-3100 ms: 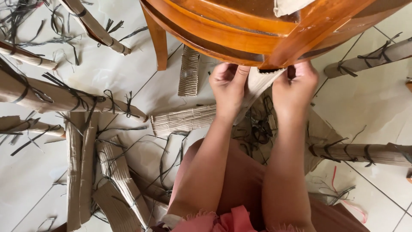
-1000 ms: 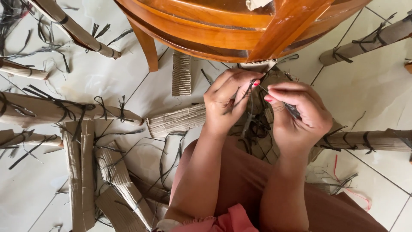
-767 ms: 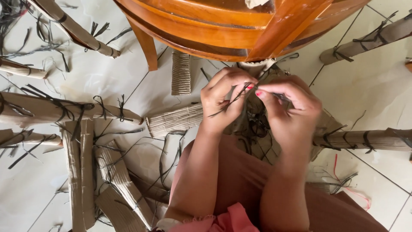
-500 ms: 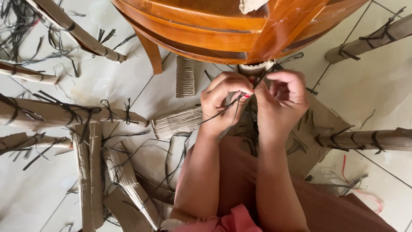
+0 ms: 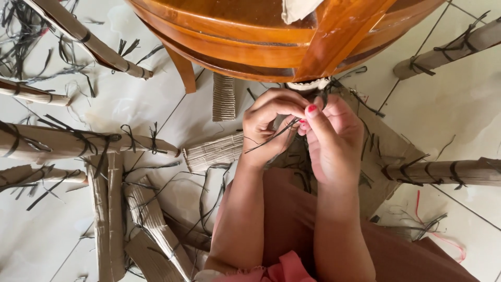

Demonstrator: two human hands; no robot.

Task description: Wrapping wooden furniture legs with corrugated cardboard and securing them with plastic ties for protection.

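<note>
Below chair rim (image 5: 250,52) — black strip (image 5: 271,138) pinched btwn both hands (image 5: 305,130).

Left hand (image 5: 269,128) and right hand (image 5: 331,138) together, pinching a black strip (image 5: 271,138) just below the wooden chair (image 5: 261,36); tied cardboard rolls (image 5: 78,141) at nine o'clock.

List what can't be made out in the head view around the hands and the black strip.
- Black strip: its upper end is hidden between the left hand and right hand; a knot can't be told.
- Cardboard-wrapped chair leg: mostly covered by the hands and the wooden chair seat.
- Chair seat: cut off by the top edge.
- Rolled cardboard tube: cut off by the right edge.
</note>
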